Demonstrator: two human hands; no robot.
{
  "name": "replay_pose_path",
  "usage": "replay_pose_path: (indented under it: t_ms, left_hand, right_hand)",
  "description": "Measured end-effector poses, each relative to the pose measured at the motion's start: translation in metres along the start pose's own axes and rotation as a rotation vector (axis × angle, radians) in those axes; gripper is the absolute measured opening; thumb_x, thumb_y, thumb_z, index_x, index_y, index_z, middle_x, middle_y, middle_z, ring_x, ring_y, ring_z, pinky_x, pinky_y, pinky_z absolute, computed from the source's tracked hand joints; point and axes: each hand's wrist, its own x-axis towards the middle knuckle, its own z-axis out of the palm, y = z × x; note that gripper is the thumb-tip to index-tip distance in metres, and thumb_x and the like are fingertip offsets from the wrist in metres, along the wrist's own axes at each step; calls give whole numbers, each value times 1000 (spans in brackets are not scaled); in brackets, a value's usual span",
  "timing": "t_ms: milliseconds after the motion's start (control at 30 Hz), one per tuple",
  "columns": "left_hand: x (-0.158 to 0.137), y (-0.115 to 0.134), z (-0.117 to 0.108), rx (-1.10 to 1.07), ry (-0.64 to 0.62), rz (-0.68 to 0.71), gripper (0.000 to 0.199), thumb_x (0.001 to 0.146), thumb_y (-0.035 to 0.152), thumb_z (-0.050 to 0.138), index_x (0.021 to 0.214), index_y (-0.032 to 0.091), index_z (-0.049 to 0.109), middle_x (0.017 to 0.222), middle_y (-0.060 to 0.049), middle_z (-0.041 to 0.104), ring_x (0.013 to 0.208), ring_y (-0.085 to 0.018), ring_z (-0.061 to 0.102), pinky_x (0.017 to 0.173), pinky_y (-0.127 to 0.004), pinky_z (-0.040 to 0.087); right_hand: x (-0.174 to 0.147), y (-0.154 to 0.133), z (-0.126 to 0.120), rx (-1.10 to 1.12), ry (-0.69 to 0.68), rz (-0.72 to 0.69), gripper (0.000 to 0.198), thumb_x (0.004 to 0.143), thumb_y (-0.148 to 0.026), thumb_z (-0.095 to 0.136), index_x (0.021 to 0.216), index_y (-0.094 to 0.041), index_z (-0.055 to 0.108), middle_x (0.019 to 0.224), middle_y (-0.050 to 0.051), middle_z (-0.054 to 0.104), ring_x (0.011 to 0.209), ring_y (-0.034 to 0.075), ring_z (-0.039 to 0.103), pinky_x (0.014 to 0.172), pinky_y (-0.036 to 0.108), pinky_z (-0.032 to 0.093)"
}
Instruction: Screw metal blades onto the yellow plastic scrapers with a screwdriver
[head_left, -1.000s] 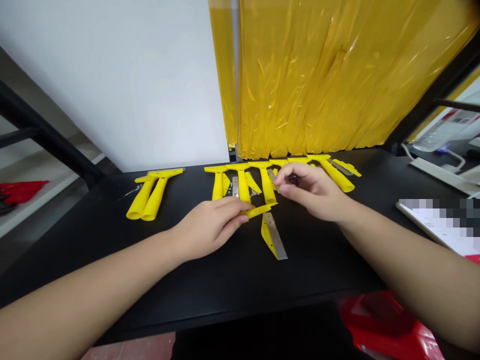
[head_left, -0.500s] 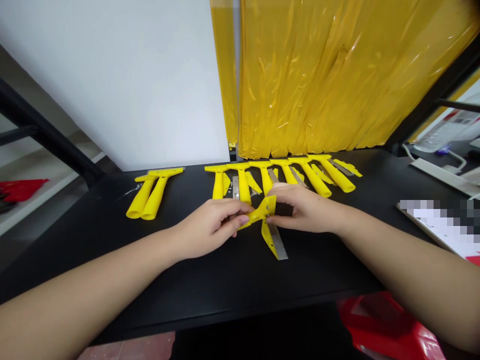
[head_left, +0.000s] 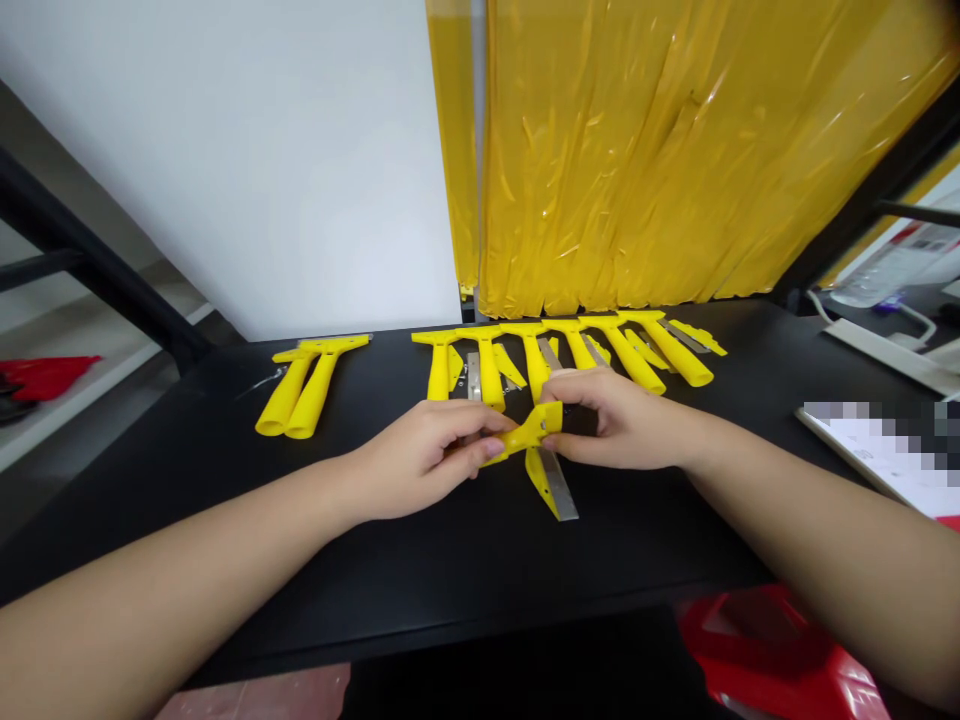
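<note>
My left hand [head_left: 427,455] is closed around the grip of a yellow plastic scraper handle [head_left: 531,428], its head turned to the right. Small metal hardware shows on that head. My right hand [head_left: 611,415] is bent around the head's right end, thumb at its lower edge and fingers behind it; whether it also pinches a small part is hidden. Just below lie a loose yellow cover plate [head_left: 541,485] and a grey metal blade [head_left: 561,490] on the black table [head_left: 420,570].
Several yellow scraper handles [head_left: 679,355] stand in a row at the back, with blades and cover plates between them. Two scrapers [head_left: 313,395] lie at the left. A white board [head_left: 300,180] and yellow plastic sheeting [head_left: 600,160] rise behind. A red stool [head_left: 780,650] is below right.
The scraper handle has shifted slightly right and turned in my hands, so its head shows a broader face. My right thumb has moved up against the head's edge.
</note>
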Motion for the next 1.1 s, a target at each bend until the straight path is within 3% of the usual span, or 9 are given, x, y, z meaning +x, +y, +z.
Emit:
replay_pose_path:
  t_ms: [267,500,633,800,967,1100]
  left_hand:
    - [1,1,-2,4,-33,88,17,108,19,56,117,16,70,91,-3,76,75,-12,71,70,-22,56]
    - [-2,5,-2,1,-145,213,19,108,19,59,124,18,70,107,-9,78,95,-16,75,85,-25,60]
    - [-3,5,0,0,-177,248,23,109,18,58,129,17,69,107,-9,77,95,-17,74,86,-25,60]
    - [-3,3,2,73,-172,269,24,109,20,59,130,16,70,111,-11,77,97,-17,75,86,-25,61]
    - [-3,2,3,174,-150,277,26,110,23,58,131,14,71,114,-11,77,98,-18,75,84,-25,61]
    - [-4,3,5,299,-129,306,25,111,27,58,129,16,72,112,-9,78,94,-18,76,79,-26,61]
  right_hand:
    - [-1,-4,5,133,-61,9,11,87,-12,69,95,-19,64,80,-2,61,67,11,51,61,24,42]
    - [-4,-12,6,305,-266,41,17,80,-8,73,86,-19,61,74,-5,57,63,9,51,57,22,40]
    - [-4,-9,4,394,-359,85,21,82,-20,85,87,-19,64,79,-4,62,66,9,56,59,21,44]
    - [-3,-4,-5,418,-396,159,25,76,-19,88,97,-16,74,89,1,72,75,12,63,67,22,50]
    - [-2,-6,-14,343,-370,115,21,86,-11,71,106,-14,78,99,7,78,83,15,70,73,25,55]
    - [-1,-4,-11,265,-339,96,12,94,-21,73,103,-16,80,93,6,78,79,15,70,74,28,56]
